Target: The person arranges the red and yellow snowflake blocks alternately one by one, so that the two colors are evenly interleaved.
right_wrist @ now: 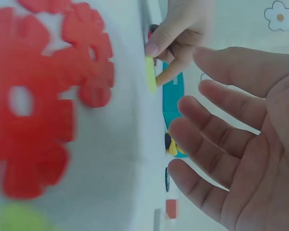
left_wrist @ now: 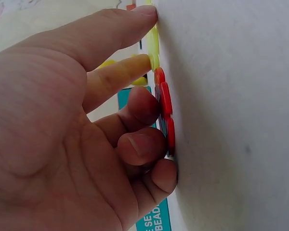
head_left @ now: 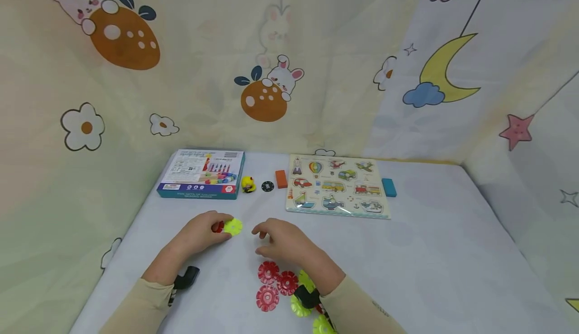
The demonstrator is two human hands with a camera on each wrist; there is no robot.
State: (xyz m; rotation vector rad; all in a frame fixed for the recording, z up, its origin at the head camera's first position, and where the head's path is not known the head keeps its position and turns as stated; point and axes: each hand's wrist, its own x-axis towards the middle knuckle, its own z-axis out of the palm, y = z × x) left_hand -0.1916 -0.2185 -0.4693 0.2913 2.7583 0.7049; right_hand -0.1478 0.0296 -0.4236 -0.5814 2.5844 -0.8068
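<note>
Nearest, lime-green discs [head_left: 323, 325] lay partly hidden by the right forearm [head_left: 325, 271], and beside them sat three red discs [head_left: 268, 301] with notched, flower-like rims, on the white tabletop [head_left: 429, 253]. Past these, the right hand [head_left: 288, 241] hung with its fingers loosely spread, gripping nothing. Across a gap, the left hand [head_left: 201, 232] pinched a lime disc [head_left: 234, 227] between thumb and forefinger, low against the tabletop; a red piece [head_left: 218, 227] showed under its fingers, just beside the lime disc. Farther back, from left to right, came a flat box [head_left: 201, 173], a yellow toy duck [head_left: 248, 184], a round black token [head_left: 268, 186], an orange block [head_left: 281, 179], a picture board [head_left: 335, 172] and a blue block [head_left: 389, 187]. Behind everything hung a pale backdrop [head_left: 203, 67] printed with rabbits and flowers.
</note>
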